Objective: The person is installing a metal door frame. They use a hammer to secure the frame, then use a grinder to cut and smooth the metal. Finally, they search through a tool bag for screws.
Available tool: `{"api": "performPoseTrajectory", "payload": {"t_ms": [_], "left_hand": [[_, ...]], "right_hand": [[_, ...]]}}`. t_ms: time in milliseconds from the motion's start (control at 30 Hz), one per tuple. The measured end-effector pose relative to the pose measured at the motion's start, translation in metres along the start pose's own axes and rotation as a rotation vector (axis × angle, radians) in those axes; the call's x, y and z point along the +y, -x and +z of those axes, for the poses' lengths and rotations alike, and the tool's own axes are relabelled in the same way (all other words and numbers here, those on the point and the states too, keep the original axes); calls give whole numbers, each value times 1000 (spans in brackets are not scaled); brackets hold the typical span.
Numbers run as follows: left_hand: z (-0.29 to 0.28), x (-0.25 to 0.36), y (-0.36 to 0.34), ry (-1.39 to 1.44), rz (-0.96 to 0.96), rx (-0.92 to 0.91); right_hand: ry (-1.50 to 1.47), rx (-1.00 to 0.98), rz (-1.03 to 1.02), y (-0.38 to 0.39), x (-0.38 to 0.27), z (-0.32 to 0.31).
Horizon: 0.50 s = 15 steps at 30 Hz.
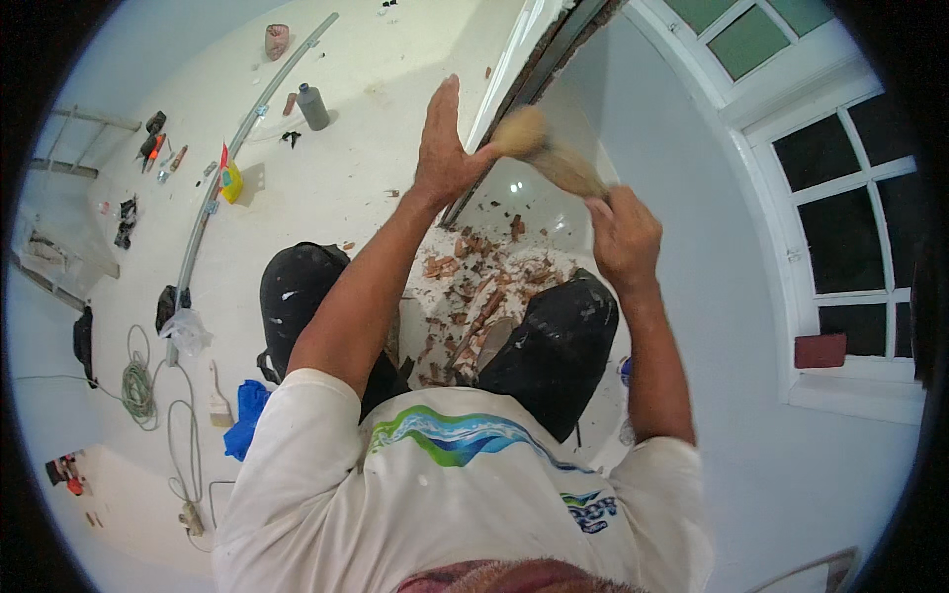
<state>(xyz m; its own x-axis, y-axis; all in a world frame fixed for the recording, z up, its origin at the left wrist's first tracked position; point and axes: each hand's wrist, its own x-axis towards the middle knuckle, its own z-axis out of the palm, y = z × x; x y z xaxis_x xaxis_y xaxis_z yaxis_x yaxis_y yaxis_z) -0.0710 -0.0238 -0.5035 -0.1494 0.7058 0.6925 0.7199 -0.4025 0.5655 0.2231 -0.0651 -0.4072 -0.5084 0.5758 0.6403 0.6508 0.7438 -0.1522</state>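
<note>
My right hand (623,232) grips the handle of a tan bristle brush (542,150), whose head sits against the dark groove of a white door frame (534,69). Fingers spread, my left hand (445,148) rests flat on that frame, just left of the brush head. Below the hands, broken reddish brick and plaster rubble (474,287) lies on the white floor between my knees, which are in dark, paint-spotted trousers (554,341).
A long metal rail (222,173) crosses the floor at left, with a grey bottle (312,106), a yellow object (231,182), small tools, a coiled green cable (138,385), a blue cloth (247,415) and a paintbrush (217,395). A white wall and window (850,227) stand at right.
</note>
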Motion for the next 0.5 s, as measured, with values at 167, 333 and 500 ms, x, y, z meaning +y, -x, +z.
{"api": "performPoseTrajectory", "payload": {"t_ms": [167, 333, 500], "left_hand": [[-4, 33, 15, -6, -51, -29], [-23, 70, -3, -89, 184, 25], [-28, 97, -14, -238, 214, -29]], "right_hand": [[-132, 128, 828, 170, 43, 3], [123, -394, 1120, 413, 53, 38], [87, -695, 1198, 596, 4, 72]]}}
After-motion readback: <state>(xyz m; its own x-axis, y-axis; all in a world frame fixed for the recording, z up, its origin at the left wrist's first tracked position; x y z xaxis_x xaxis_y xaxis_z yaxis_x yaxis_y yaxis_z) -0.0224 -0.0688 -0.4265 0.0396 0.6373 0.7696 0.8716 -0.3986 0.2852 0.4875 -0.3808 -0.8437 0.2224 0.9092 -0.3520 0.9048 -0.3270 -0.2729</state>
